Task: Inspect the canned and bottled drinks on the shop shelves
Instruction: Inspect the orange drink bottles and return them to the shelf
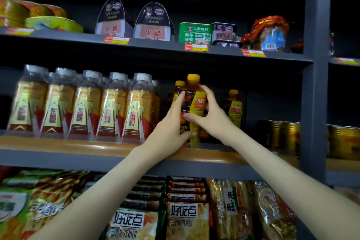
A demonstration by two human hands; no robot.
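Five clear-capped bottles line the middle shelf at 9 o'clock from frame centre, and just right of them both hands hold one yellow-capped bottle upright near centre, base low by the shelf lip, contact unclear. Left hand grips its 9 o'clock side, fingers up the label, thumb curled round the lower front; right hand clasps the 3 o'clock side, thumb across the front. Similar bottle stands at 3 o'clock, gold cans further right.
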